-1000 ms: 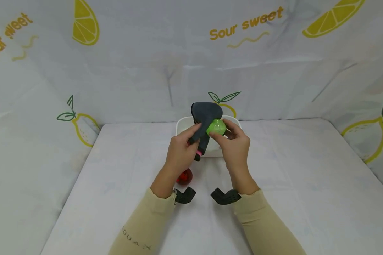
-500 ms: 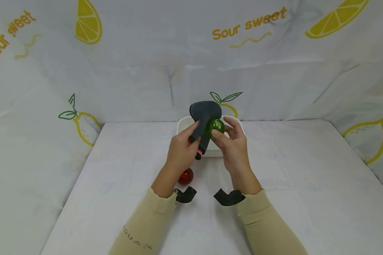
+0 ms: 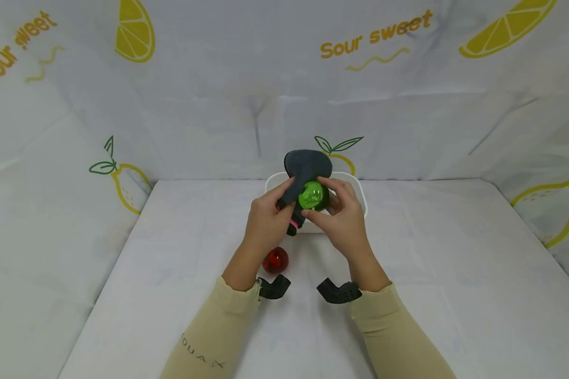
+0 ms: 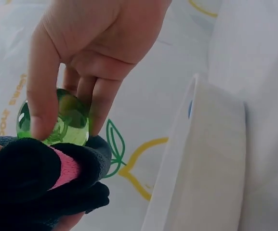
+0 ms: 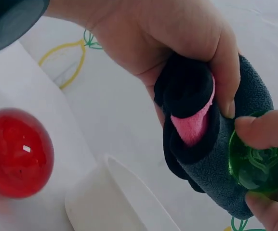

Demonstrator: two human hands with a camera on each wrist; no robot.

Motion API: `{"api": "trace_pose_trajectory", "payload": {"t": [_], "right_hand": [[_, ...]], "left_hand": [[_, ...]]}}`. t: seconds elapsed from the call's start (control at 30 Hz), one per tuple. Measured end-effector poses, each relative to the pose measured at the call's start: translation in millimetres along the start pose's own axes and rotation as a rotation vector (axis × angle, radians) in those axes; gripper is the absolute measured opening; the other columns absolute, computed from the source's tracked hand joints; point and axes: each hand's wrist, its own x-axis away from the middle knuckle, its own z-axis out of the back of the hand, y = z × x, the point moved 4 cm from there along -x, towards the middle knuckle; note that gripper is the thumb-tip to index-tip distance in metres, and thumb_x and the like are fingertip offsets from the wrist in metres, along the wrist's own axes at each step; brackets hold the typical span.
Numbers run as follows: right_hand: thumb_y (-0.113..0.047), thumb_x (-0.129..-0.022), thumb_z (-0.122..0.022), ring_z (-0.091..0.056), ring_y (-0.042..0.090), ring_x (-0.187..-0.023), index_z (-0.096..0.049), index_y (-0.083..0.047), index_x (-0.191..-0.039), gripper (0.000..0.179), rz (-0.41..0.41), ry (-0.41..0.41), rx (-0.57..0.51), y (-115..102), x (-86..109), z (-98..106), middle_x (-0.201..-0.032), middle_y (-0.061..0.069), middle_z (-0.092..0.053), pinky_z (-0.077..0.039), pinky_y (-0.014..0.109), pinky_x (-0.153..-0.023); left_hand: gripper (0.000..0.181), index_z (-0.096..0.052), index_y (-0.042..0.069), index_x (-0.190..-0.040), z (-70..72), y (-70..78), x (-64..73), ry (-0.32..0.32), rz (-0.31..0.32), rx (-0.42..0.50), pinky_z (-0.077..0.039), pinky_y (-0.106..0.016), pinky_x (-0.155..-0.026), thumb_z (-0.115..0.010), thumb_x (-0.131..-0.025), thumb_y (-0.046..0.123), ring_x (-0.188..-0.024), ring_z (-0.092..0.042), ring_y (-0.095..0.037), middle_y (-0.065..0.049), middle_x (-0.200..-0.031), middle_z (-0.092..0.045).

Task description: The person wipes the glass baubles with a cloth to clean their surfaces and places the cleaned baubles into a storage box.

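My left hand [image 3: 267,216] grips a folded dark grey fleecy cloth [image 3: 309,162] with a pink inner side, held up in front of a white tub [image 3: 364,192]. A clear green ball [image 3: 313,196] is held between the thumb and fingers of my right hand [image 3: 347,218], against the cloth. In the left wrist view, the thumb lies across the green ball [image 4: 73,120], just above the cloth's folds [image 4: 23,168]. The right wrist view has the ball [image 5: 257,166] touching the fleecy face of the cloth [image 5: 211,178]. Part of the ball is hidden by fingers.
A clear red ball [image 3: 275,260] sits on the white-covered table [image 3: 189,295], near my left wrist. Each wrist carries a black camera mount [image 3: 275,287]. A white backdrop [image 3: 194,126] with lemon prints rises behind the tub.
The green ball has shifted a little left and down across the cloth in my right fingers, and its shine has changed. My left hand keeps its hold on the cloth.
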Motion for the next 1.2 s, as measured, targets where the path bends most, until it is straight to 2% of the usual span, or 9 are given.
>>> {"api": "trace_pose_trajectory", "payload": {"t": [0.2,0.37,0.5,0.57,0.67,0.77,0.93,1.07,1.2], "right_hand": [[0.004,-0.072,-0.083,-0.055,0.022,-0.123,-0.060,-0.005,-0.133,0.067,0.113,0.099,0.205,-0.2,0.6,7.0,-0.130,0.013,-0.047,-0.050,0.033,-0.100],[0.001,-0.074,-0.083,-0.058,0.023,-0.120,-0.059,-0.005,-0.134,0.066,0.105,0.181,0.237,2.4,-0.9,12.5,-0.128,0.015,-0.048,-0.052,0.035,-0.096],[0.001,-0.074,-0.083,-0.061,0.027,-0.119,-0.057,-0.003,-0.135,0.066,0.056,0.198,0.151,5.1,-1.9,14.0,-0.126,0.016,-0.048,-0.054,0.029,-0.093],[0.001,-0.075,-0.082,-0.063,0.029,-0.118,-0.056,-0.002,-0.136,0.066,0.000,0.205,0.066,7.8,-2.3,15.1,-0.126,0.015,-0.049,-0.055,0.024,-0.089],[-0.003,-0.078,-0.081,-0.066,0.027,-0.112,-0.056,-0.007,-0.137,0.064,-0.109,0.232,-0.056,12.5,-2.7,17.9,-0.125,0.012,-0.051,-0.056,0.020,-0.082],[-0.007,-0.081,-0.079,-0.069,0.020,-0.105,-0.056,-0.011,-0.137,0.060,-0.205,0.253,-0.171,15.1,-3.3,19.5,-0.121,0.008,-0.055,-0.057,0.021,-0.081],[-0.004,-0.085,-0.074,-0.069,0.016,-0.092,-0.055,-0.002,-0.132,0.050,-0.238,0.236,-0.361,12.9,-4.8,16.3,-0.113,0.009,-0.063,-0.059,0.029,-0.079],[-0.007,-0.088,-0.072,-0.069,0.015,-0.091,-0.057,0.000,-0.126,0.041,-0.239,0.171,-0.365,10.6,-4.2,12.8,-0.113,0.009,-0.065,-0.060,0.029,-0.076],[-0.005,-0.085,-0.074,-0.065,0.015,-0.099,-0.060,0.000,-0.126,0.043,-0.215,0.081,-0.249,9.6,-4.0,11.2,-0.120,0.010,-0.061,-0.058,0.023,-0.077]], "left_hand": [[0.045,-0.059,0.012,-0.137,-5.5,4.4,1.7,-0.045,-0.005,0.015,-0.052,-0.037,-0.097,-0.061,-0.093,0.005,-0.119,-0.063,-0.020,-0.010,-0.133,-0.063],[0.046,-0.059,0.013,-0.138,-7.8,7.7,3.1,-0.079,-0.002,0.003,-0.050,-0.036,-0.100,-0.062,-0.093,0.005,-0.120,-0.062,-0.020,-0.009,-0.134,-0.062],[0.046,-0.058,0.014,-0.138,-7.6,7.2,3.1,-0.078,0.001,0.006,-0.051,-0.035,-0.100,-0.062,-0.093,0.005,-0.121,-0.061,-0.019,-0.009,-0.135,-0.062],[0.046,-0.058,0.014,-0.139,-6.9,6.2,2.7,-0.075,0.006,0.018,-0.051,-0.035,-0.099,-0.062,-0.093,0.006,-0.120,-0.062,-0.019,-0.009,-0.135,-0.062],[0.047,-0.058,0.016,-0.139,-6.5,4.2,2.1,-0.076,0.020,0.040,-0.052,-0.035,-0.098,-0.062,-0.094,0.008,-0.118,-0.063,-0.018,-0.008,-0.135,-0.062],[0.047,-0.057,0.017,-0.140,-6.4,3.1,1.9,-0.071,0.025,0.044,-0.052,-0.035,-0.097,-0.062,-0.094,0.009,-0.117,-0.063,-0.018,-0.008,-0.134,-0.062],[0.047,-0.057,0.014,-0.140,-4.9,4.3,1.4,-0.051,0.000,0.024,-0.052,-0.036,-0.097,-0.063,-0.093,0.006,-0.117,-0.064,-0.020,-0.010,-0.134,-0.062],[0.046,-0.057,0.010,-0.139,-2.9,6.3,0.7,-0.035,-0.051,-0.005,-0.053,-0.036,-0.096,-0.062,-0.093,0.004,-0.114,-0.066,-0.021,-0.011,-0.133,-0.063],[0.043,-0.060,0.008,-0.136,0.2,7.9,-0.1,-0.017,-0.105,-0.037,-0.051,-0.034,-0.099,-0.061,-0.093,0.002,-0.117,-0.064,-0.021,-0.010,-0.132,-0.064]]}}
